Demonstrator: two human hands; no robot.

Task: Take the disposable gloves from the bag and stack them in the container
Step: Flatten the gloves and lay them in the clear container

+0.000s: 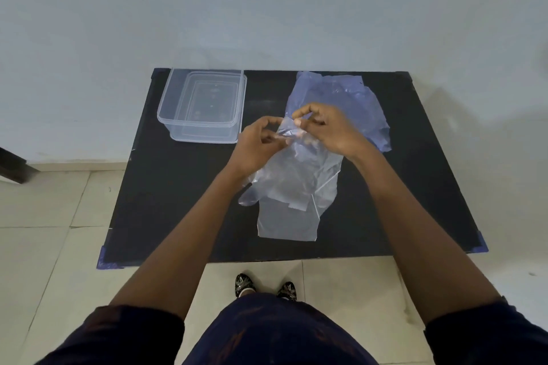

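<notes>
A clear disposable glove (292, 187) hangs from both hands above the middle of the black table (178, 201), its lower end lying on the surface. My left hand (257, 145) pinches its top edge from the left and my right hand (329, 129) pinches it from the right. Behind my right hand lies a crumpled bluish plastic bag (344, 98). An empty clear plastic container (203, 105) stands at the table's far left corner, well left of the hands.
The table stands against a pale wall (267, 9) on a tiled floor (44, 231). My feet (267, 287) are just before its near edge. A dark object (12, 166) juts in at the far left.
</notes>
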